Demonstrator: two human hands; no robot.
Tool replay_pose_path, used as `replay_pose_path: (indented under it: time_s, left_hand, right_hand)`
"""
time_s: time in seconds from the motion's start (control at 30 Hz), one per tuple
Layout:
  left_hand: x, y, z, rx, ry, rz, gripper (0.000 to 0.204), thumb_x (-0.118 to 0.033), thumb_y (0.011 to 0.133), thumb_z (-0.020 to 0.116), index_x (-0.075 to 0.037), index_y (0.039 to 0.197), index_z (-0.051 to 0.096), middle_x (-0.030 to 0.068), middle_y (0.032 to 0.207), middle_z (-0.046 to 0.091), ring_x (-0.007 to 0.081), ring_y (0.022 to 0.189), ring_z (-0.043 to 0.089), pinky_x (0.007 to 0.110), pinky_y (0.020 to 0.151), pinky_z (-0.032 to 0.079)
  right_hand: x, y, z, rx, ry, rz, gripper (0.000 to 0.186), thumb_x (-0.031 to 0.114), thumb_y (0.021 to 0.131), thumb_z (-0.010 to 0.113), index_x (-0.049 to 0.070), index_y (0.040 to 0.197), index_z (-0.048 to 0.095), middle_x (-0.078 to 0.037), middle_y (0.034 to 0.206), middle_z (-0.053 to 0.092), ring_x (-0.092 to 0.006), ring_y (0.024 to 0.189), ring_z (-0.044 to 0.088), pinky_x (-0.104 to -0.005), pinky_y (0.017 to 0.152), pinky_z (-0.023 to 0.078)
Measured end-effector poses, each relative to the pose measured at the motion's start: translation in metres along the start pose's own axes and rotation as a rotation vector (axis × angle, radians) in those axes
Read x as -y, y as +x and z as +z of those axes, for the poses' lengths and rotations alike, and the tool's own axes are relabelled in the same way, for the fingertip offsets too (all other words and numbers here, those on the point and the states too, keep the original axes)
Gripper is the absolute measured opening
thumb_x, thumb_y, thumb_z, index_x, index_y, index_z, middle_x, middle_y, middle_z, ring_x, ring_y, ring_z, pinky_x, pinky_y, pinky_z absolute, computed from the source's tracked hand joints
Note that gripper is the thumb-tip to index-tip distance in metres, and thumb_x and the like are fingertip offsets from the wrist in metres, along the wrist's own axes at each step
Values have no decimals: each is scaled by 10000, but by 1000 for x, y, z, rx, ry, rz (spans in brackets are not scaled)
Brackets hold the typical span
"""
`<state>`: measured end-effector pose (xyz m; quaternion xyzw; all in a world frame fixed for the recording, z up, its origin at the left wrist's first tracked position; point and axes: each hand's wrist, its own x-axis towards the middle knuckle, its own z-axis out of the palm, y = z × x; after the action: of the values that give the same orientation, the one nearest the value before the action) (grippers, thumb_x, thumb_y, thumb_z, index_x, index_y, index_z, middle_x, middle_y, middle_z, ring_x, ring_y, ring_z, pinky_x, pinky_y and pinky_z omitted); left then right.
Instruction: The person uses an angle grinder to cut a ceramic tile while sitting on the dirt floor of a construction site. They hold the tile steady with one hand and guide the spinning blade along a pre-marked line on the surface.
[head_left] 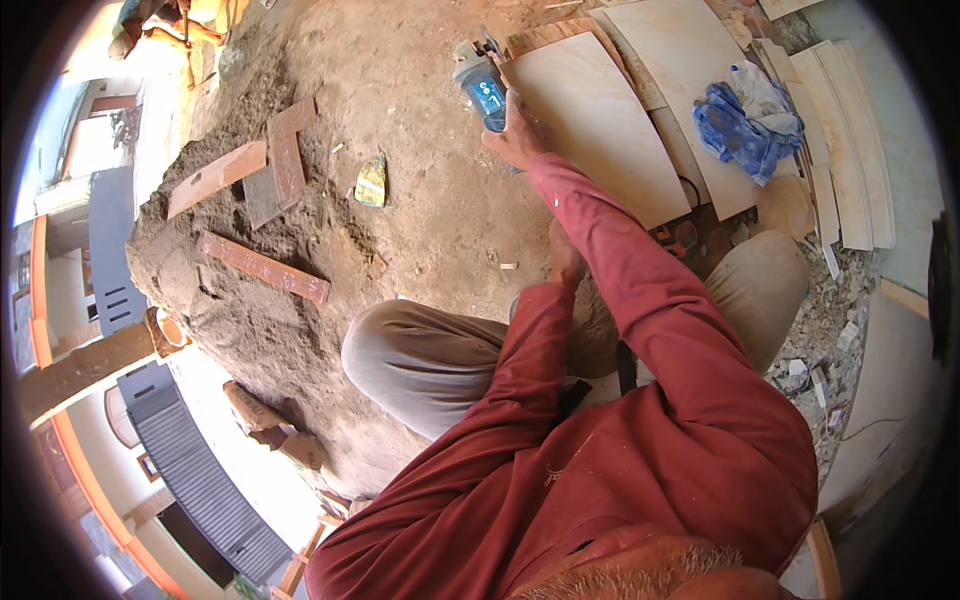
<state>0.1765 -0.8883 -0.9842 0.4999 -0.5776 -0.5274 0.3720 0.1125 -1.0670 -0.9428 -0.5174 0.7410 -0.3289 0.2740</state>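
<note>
My right hand (520, 140) reaches far forward, its fingers wrapped round a blue handheld power cutter (486, 98) with a grey head. The tool is at the far left corner of a large cream tile (605, 125), which lies on top of other boards or tiles. My left hand (567, 258) is close to my body, near the tile's near edge. The right sleeve covers part of it, and its fingers are hidden, so what it holds or touches does not show.
More large tiles (675, 50) lie to the right, with a blue and white cloth (748, 122) on them. Cut tile strips (845, 140) are stacked beyond. Brown tile pieces (265, 267) and a yellow packet (371, 182) lie on the dirt at left. Rubble (800, 375) covers the right side.
</note>
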Motion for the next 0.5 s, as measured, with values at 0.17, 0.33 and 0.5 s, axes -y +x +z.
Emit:
replay_pose_path:
  time_s: [0.17, 0.33, 0.5]
  left_hand:
    - [-8, -3, 2, -84, -190, -32, 276, -180, 972, 617, 41, 1137, 638, 76, 1064, 678, 185, 976, 605, 354, 863, 500]
    - [-8, 1, 1, -18, -238, -39, 287, -161, 963, 631, 37, 1171, 621, 68, 1092, 672, 175, 995, 602, 346, 889, 500]
    - [-19, -2, 3, -33, -322, -61, 302, -146, 969, 616, 43, 1203, 600, 68, 1135, 661, 180, 1024, 600, 348, 912, 499]
  right_hand:
    - [9, -4, -2, 69, 37, 26, 904, 399, 772, 708, 52, 1478, 263, -263, 1268, 597, -440, 1088, 634, -522, 917, 508]
    - [6, -2, -1, 44, -34, -37, 894, 388, 788, 707, 20, 1464, 253, -273, 1201, 627, -440, 1047, 657, -522, 887, 532]
    - [3, -3, 0, 16, -25, -50, 854, 378, 794, 697, 22, 1441, 268, -264, 1185, 633, -438, 1010, 669, -529, 864, 539]
